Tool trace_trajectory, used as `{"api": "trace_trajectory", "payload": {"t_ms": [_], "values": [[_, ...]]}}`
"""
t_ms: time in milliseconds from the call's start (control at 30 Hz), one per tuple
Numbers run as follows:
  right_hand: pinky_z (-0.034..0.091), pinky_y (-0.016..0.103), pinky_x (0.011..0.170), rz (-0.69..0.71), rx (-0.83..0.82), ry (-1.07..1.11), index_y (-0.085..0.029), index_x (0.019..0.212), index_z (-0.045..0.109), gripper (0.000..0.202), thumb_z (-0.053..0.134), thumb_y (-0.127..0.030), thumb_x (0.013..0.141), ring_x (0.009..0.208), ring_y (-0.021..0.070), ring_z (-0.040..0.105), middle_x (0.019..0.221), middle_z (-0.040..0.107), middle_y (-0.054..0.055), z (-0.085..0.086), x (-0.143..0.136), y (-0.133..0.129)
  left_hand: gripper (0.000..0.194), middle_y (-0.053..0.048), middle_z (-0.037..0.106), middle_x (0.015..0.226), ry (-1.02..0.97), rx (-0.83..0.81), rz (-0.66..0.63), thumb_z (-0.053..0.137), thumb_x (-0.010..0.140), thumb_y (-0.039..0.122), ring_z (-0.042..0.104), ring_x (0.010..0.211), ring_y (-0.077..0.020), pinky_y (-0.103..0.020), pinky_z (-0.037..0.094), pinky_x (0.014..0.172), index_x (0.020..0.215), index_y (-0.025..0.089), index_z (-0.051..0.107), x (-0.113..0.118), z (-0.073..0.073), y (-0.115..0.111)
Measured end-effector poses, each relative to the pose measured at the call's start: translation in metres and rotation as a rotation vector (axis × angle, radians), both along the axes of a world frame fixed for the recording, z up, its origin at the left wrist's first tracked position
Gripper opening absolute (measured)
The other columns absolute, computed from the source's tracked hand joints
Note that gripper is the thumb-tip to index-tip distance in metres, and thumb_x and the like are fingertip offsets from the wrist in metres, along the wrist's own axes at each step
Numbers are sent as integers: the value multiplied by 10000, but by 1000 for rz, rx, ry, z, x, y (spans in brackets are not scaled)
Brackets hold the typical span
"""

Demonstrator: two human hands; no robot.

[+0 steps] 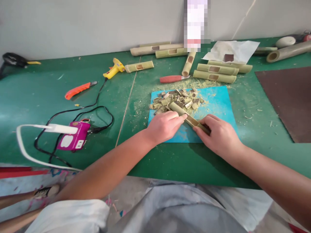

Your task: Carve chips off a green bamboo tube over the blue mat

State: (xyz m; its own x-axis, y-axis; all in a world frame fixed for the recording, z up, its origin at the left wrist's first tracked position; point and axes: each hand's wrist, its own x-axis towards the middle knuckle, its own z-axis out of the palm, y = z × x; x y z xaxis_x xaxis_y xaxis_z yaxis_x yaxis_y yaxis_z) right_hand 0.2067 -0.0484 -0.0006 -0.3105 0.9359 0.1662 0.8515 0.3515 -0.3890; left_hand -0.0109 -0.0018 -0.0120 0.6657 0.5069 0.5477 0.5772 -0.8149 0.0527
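Note:
A bamboo tube (178,109) with a rectangular opening cut in its side lies slanted over a blue sheet (218,100). My left hand (166,126) is closed by the tube's middle, its fingers curled and a fingertip at the edge of the opening. Whether it grips the tube or something small is hidden. My right hand (220,132) is wrapped round the tube's lower right end. Just behind the tube, a heap of bamboo chips (179,97) and shavings covers the sheet's upper left part.
Several cut bamboo tubes (215,77) lie at the back of the green table (136,119). A red-handled knife (171,79), an orange cutter (77,91), a yellow glue gun (113,69) and a magenta power adapter (75,136) with cables lie behind and left. A brown board (289,100) is right.

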Motion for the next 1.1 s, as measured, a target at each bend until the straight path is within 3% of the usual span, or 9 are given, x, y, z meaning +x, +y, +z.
{"api": "trace_trajectory", "payload": {"t_ms": [133,333,467,633,767,933,1100], "values": [[357,316,617,69,130,-162,-180,782,579,222,479,-314,927,674,182,518,785,589,77,-1,-3,-3,282,-24,619,707,-6,-43,16,452,1016,236,580,648,-116,-223,444,585,1107,128,696,1,0,1],[342,280,561,6,14,-13,-194,754,548,207,555,-343,897,613,140,497,751,572,32,2,-1,-1,285,-22,608,686,1,-10,-6,444,1015,221,583,645,-122,-225,431,572,1122,119,687,2,-1,3],[359,306,608,62,152,-157,-172,771,579,198,514,-296,912,670,176,528,768,585,67,1,-4,-2,277,-23,623,704,-16,-28,6,458,1010,228,571,632,-113,-215,425,564,1092,128,703,2,-1,3],[353,282,560,19,68,-61,-181,770,561,208,549,-339,906,620,145,512,750,575,32,-1,-3,-3,289,-21,614,683,9,6,3,439,1015,222,578,644,-119,-224,429,573,1111,126,695,1,0,1],[373,305,618,62,164,-171,-172,778,584,197,513,-298,913,690,183,547,772,596,68,-1,-3,-2,282,-23,626,705,-14,-5,4,452,1011,233,576,633,-119,-228,422,556,1080,128,704,3,0,2],[348,272,542,-16,-2,-15,-186,765,564,214,568,-356,895,585,134,507,722,579,18,0,-1,-1,275,-21,620,693,-9,12,-13,453,1006,209,581,642,-121,-225,426,570,1103,118,695,3,-2,3],[367,308,614,71,164,-182,-168,784,592,205,513,-302,917,676,181,550,772,604,68,-2,-3,-3,290,-21,621,701,-11,-10,10,442,1015,234,576,631,-114,-217,421,551,1094,133,702,2,-1,3]]}}
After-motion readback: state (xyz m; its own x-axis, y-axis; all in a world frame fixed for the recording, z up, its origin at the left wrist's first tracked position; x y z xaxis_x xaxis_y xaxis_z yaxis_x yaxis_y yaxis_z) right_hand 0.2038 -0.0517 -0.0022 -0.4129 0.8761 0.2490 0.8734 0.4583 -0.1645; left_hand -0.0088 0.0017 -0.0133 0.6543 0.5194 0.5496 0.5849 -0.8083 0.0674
